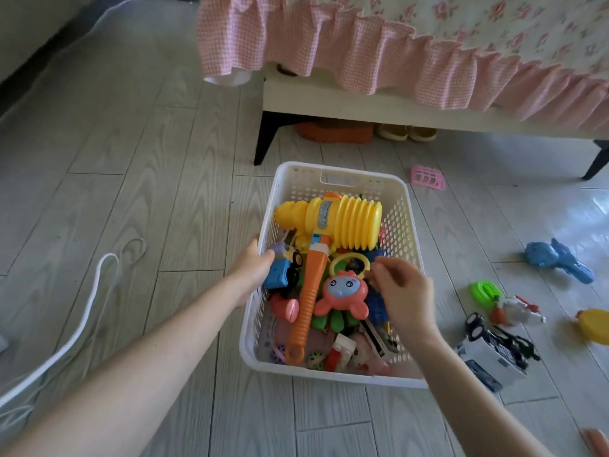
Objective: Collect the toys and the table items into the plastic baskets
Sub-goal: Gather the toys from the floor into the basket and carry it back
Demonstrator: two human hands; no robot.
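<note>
My left hand (252,268) grips white basket (333,374) rim at basket's 9 o'clock. My right hand (403,291) over toys inside, fingers curled; grip unclear. Yellow hammer (356,222) on top. Toy truck (491,354), blue toy (553,258) on floor, 3 o'clock of basket.

White basket (400,206), toy-filled, on floor.

White perforated basket (400,222) — yellow-and-orange hammer (342,219), pink-gingham frill (362,57) — grey wood-grain floor (131,159)

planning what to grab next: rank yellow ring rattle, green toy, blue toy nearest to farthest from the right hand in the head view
1. Yellow ring rattle, in the basket by the right hand's fingertips.
2. Green toy, on the floor to its right.
3. Blue toy, farther right on the floor.
</note>
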